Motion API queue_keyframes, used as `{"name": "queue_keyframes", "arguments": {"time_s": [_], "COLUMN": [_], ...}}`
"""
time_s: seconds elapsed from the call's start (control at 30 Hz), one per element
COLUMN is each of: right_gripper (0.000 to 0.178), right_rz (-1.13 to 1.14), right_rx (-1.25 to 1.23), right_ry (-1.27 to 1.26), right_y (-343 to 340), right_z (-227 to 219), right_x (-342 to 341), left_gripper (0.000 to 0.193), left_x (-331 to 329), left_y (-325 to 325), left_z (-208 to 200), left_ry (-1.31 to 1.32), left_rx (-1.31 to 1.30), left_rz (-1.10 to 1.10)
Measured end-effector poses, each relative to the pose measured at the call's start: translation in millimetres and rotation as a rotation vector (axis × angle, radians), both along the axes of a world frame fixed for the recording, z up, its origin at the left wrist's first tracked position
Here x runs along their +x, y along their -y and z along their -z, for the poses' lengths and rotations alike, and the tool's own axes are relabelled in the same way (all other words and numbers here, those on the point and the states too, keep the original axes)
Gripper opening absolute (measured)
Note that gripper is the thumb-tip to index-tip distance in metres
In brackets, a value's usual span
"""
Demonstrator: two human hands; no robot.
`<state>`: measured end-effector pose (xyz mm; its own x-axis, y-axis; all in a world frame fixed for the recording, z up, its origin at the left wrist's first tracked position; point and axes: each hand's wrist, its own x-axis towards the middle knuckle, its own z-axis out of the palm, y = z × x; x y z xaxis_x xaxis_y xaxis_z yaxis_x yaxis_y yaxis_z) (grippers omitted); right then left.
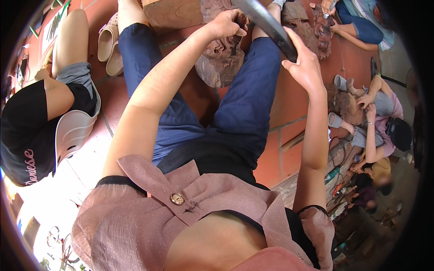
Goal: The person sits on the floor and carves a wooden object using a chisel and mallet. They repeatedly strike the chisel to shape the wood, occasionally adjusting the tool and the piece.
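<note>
My right hand point(307, 67) is wrapped round the lower end of a long, dark, smooth bar point(266, 22), which slants up and left past the top edge. Its kind I cannot make out. My left hand point(228, 25) is closed just left of the bar, with its fingers curled over something dark, mostly hidden. Under that hand, between my legs, stands a reddish-brown carved block of wood point(218, 67) with a rough, cut surface. The bar and my left hand cover part of it.
Behind the carving lies a squared wooden block point(174, 13). Beige clogs point(108, 47) stand by my left leg. On the left, a person sits on a white plastic chair point(77, 128). To the right, other people handle carved wood pieces point(348, 106); tools and cables lie near them.
</note>
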<state>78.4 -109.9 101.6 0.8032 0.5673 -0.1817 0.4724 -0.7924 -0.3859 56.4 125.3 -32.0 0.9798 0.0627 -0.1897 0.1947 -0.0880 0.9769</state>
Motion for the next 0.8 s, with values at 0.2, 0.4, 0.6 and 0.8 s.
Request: {"name": "queue_keyframes", "arguments": {"time_s": [0.2,0.4,0.6,0.8], "right_gripper": [0.079,0.077,0.056,0.055], "right_rz": [0.022,0.099,0.547,0.777], "right_rx": [0.238,0.272,0.911,1.021], "right_ry": [0.071,-0.097,-0.802,-0.927], "right_y": [11,33,43,43], "right_z": [20,38,88,114], "right_x": [9,-10,-77,-108], "left_gripper": [0.031,0.028,0.033,0.019], "left_x": [2,-13,-27,-40], "left_y": [2,8,-15,-31], "left_z": [-1,8,22,-40], "left_ry": [0.042,0.26,0.474,0.347], "left_rx": [0.01,-0.031,-0.145,-0.377], "left_rz": [0.022,0.014,-0.274,-0.389]}}
